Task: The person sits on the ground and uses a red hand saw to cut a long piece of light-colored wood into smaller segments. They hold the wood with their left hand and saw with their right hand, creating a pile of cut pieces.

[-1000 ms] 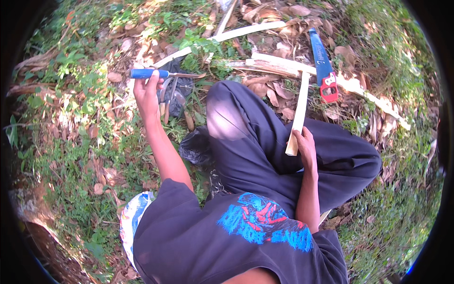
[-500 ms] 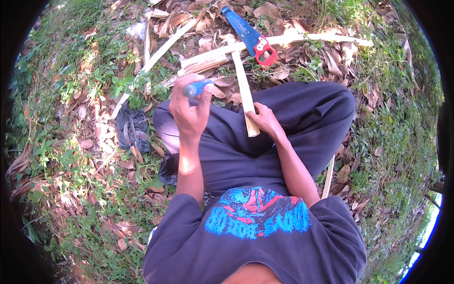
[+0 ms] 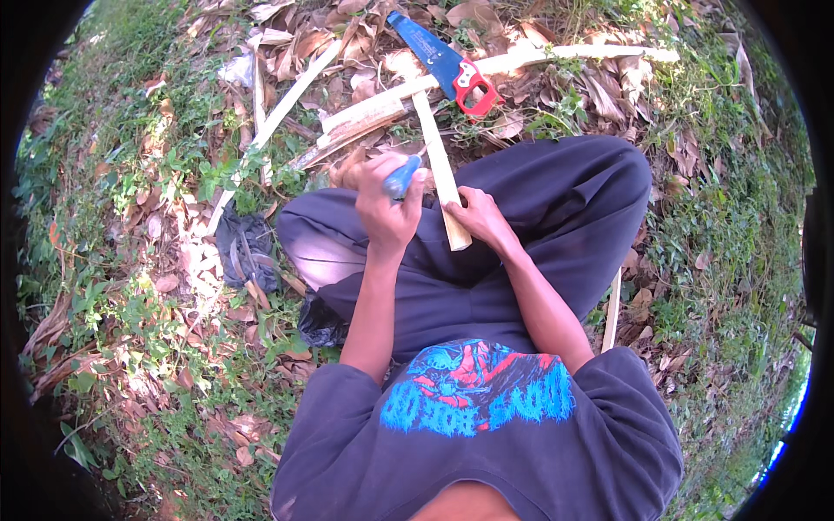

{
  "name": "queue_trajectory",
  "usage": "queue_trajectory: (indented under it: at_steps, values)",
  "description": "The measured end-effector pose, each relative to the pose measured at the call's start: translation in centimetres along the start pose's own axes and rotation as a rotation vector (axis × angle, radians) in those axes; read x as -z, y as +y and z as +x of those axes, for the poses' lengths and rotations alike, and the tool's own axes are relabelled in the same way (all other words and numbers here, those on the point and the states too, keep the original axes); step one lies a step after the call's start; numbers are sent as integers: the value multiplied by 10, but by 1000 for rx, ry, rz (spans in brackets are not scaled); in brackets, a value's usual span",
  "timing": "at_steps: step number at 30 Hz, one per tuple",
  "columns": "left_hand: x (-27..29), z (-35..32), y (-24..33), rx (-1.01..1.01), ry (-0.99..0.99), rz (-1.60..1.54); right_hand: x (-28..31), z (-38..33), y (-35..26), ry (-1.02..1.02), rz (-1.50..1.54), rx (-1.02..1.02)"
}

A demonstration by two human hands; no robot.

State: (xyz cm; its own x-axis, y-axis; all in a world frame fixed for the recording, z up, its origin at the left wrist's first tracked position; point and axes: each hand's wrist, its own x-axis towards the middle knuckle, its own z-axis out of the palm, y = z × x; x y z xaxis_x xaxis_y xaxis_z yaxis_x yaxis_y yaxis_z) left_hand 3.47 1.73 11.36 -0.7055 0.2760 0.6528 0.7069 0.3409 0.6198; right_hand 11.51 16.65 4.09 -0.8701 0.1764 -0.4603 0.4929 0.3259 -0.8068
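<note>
My left hand is closed around a tool with a blue handle. A thin part shows past the handle toward the wood, but it is too small to tell its kind. Just to the right, a pale wooden strip slants over my crossed legs. My right hand grips this strip near its close end. The strip's far end lies by longer wood pieces on the ground. Whether the tool touches the strip, I cannot tell.
A hand saw with a blue blade and red handle lies across a long wooden piece ahead. Split wood and another pale stick lie to the left. Black plastic sits beside my left knee, among leaves and grass.
My left hand has moved right and slightly nearer with the blue-handled tool, which now sits close to the strip. My right hand keeps its hold on the strip; the view has shifted slightly.
</note>
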Motion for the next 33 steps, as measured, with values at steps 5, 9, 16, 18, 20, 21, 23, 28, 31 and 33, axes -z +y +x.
queue_trajectory:
  at_steps: [5,9,16,18,20,21,23,28,31,33]
  values:
    - [-11,-15,-9,61,-103,-20,4,-4,-4,-22,-39,-35]
    - [-6,-31,3,317,-193,95,16,-19,-22,-8,-223,10]
    - [-24,-59,20,419,-182,37,36,-37,-29,7,17,-145]
    - [-26,-65,32,415,-127,49,25,-38,-16,-179,516,-158]
    - [-33,-72,40,333,24,-19,15,-44,-17,-204,669,-108]
    - [-34,-79,43,290,34,-35,6,-48,-24,-200,842,-148]
    - [-44,-89,54,367,126,-247,-7,-41,-16,-157,885,-132]
    - [-46,-94,52,269,43,-151,-4,-48,-26,-56,955,-14]
    - [-43,-85,56,174,-118,-100,14,-55,-41,16,1048,-67]
    - [-38,-86,50,123,-76,-98,24,-55,-38,119,982,-76]
